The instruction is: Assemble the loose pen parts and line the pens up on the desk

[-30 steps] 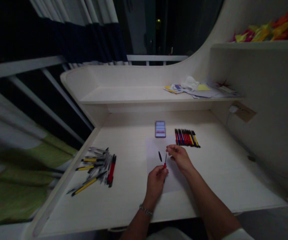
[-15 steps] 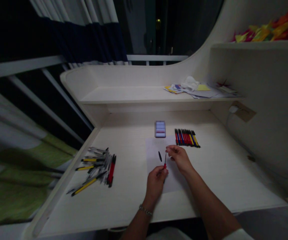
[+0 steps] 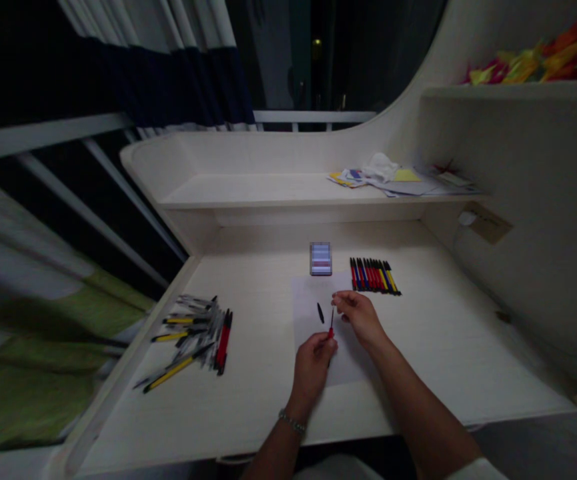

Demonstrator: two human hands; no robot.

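Red barrel [image 3: 331, 333] pinched in my left fingers [image 3: 317, 339], thin refill [image 3: 332, 317] in my right fingers [image 3: 343, 295], mid-frame, barely budged lately, so refill's still sticking out.

White desk [image 3: 263, 280] with jumbled pens [image 3: 211, 339], paper [image 3: 306, 303], phone [image 3: 321, 259], pen row [image 3: 374, 275].

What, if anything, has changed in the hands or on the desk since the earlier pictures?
Nothing has visibly changed: nothing was taken hold of or let go. The left hand still holds the red pen, and the right hand stays at the thin rod. The black piece, phone and row of pens lie as before.
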